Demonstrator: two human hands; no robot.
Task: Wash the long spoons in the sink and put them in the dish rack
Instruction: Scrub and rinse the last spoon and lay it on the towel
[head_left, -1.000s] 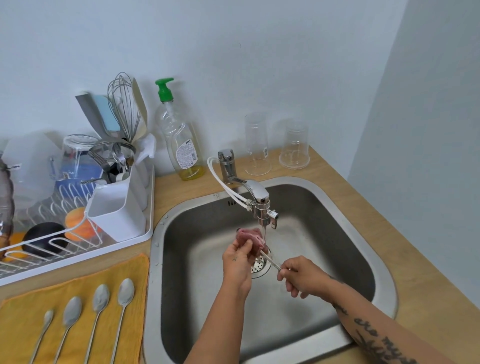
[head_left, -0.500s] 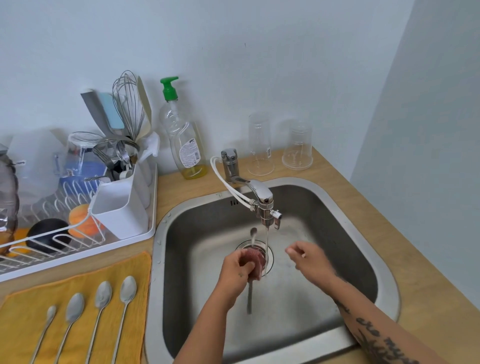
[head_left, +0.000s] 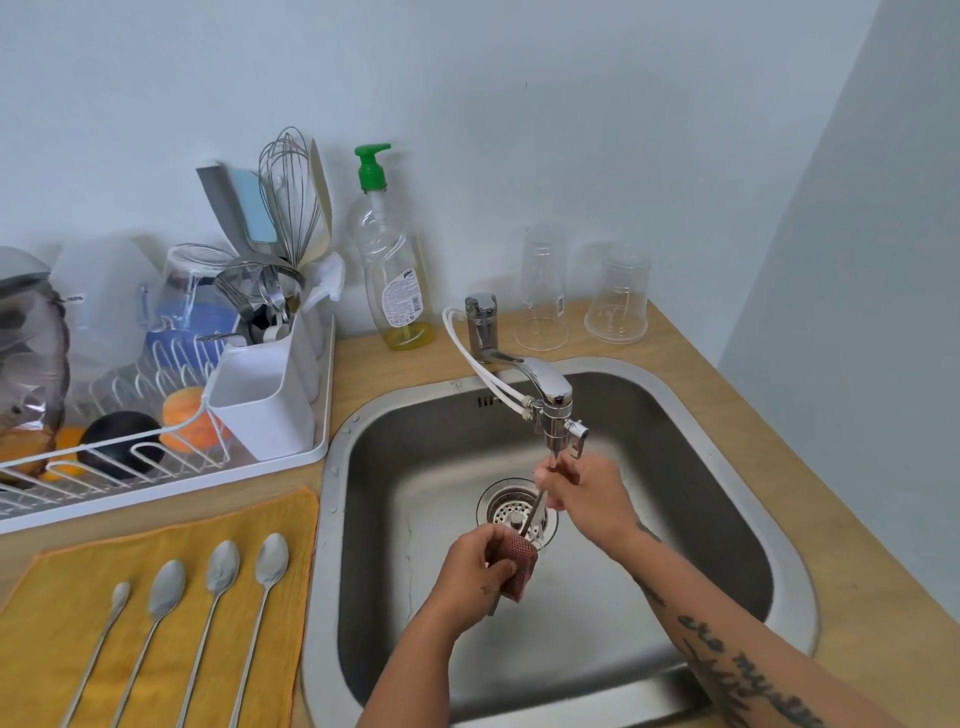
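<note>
Waiting spoons: four long spoons (head_left: 221, 566) lie side by side on a yellow cloth (head_left: 62, 597) at 8 o'clock from the drain, bowls pointing away. They look not yet washed.
Left hand: the left hand (head_left: 475, 569) is curled round a pink scrubber (head_left: 521, 566), folded over the shaft of the spoon in hand.
Spoon in hand: the spoon (head_left: 534, 508) runs steeply from the scrubber up towards 1 o'clock, over the drain (head_left: 506, 512). Which end is the bowl I cannot tell.
Right hand: the right hand (head_left: 589, 493) pinches the spoon's upper end just under the spout.
Step in hand: scrubbing, I judge. It goes best with the upper pinch firm and the scrubber drawn along the whole shaft, the spoon turned so both faces get rubbed, then rinsed.
Water: any flow from the tap (head_left: 550, 395) is too fine to make out.
Room in the sink: the sink (head_left: 675, 519) has open basin at 3 and 6 o'clock of the hands. The spout sits close above the right hand, so a lift could knock it.
Path to rack: the dish rack (head_left: 156, 457) stands at 10 o'clock, past the sink rim. Its white cutlery holder (head_left: 260, 410) sits at the near corner, already crowded with utensils.
Far edge: a soap bottle (head_left: 392, 280) at 11 o'clock and two upturned glasses (head_left: 543, 291) at 1 o'clock stand against the wall, well apart from the hands.
</note>
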